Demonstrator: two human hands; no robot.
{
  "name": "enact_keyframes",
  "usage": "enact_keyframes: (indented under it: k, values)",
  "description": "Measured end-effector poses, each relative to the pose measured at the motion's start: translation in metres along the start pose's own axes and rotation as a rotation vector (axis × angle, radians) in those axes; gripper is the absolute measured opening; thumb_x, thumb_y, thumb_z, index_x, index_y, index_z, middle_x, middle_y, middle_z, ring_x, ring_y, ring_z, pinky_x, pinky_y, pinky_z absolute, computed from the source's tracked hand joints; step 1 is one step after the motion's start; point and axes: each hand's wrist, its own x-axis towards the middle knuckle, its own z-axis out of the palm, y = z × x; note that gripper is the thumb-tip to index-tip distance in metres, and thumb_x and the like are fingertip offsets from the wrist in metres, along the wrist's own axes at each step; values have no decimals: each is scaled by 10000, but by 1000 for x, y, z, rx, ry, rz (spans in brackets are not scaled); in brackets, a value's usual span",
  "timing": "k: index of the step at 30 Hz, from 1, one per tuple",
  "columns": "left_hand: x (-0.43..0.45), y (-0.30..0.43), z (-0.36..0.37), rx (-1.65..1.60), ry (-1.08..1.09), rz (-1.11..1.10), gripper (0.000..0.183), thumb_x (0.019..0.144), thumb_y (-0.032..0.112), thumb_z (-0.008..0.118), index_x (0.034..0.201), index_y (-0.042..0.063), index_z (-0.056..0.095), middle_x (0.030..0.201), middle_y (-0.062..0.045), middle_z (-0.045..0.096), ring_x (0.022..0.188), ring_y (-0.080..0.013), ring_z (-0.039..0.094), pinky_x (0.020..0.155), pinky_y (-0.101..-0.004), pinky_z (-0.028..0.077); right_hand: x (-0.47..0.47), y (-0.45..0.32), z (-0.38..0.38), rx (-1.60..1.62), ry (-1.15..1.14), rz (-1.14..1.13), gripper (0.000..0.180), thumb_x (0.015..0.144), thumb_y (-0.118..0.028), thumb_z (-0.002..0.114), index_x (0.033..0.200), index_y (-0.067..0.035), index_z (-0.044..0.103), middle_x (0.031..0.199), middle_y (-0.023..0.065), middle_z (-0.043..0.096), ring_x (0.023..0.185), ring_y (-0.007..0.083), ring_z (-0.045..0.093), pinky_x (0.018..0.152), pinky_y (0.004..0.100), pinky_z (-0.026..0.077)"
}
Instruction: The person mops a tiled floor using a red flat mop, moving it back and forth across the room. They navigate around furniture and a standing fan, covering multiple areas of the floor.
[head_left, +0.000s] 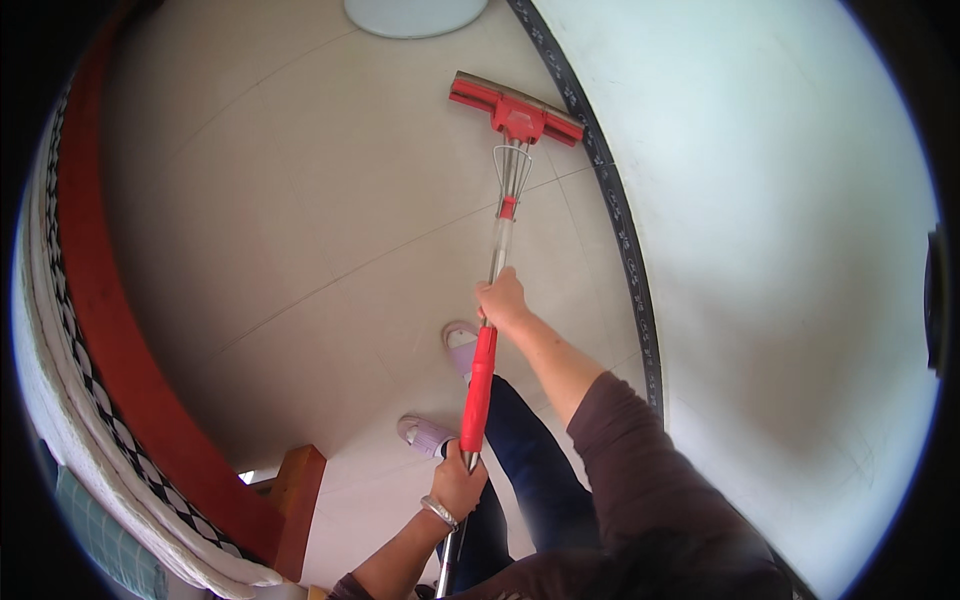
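Both hands are closed around the metal pole of a sponge mop. My right hand grips the pole above the red plastic handle sleeve. Below that sleeve, my left hand, with a silver bracelet at the wrist, holds the lower part of the pole. The red mop head lies on the tiled floor, its right end at the dark patterned baseboard. A wire lever sits on the pole just behind the head. The sponge strip shows only as a brownish edge along the far side.
To the right a white wall rises from the black baseboard. On the left runs a reddish wooden bed frame with a corner leg and bedding. A pale round object is at the top. My slippers stand below the pole.
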Motion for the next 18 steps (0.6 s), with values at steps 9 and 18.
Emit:
enact_keyframes:
  k: [9,18]
  values:
    - [-81,-88,7,407,-83,-10,349,738,249,501,990,55,358,665,-243,560,643,-422,555,596,-494,445,-118,102,1,251,58,239,257,745,-77,465,848,91,300,555,145,469,395,187,499,318,338,413]
    - [-213,-220,33,58,38,-393,383,672,210,677,965,121,447,725,-40,500,620,-174,478,497,-321,389,-283,178,63,231,-308,562,299,778,-43,457,909,-2,191,637,137,420,469,199,519,418,387,497]
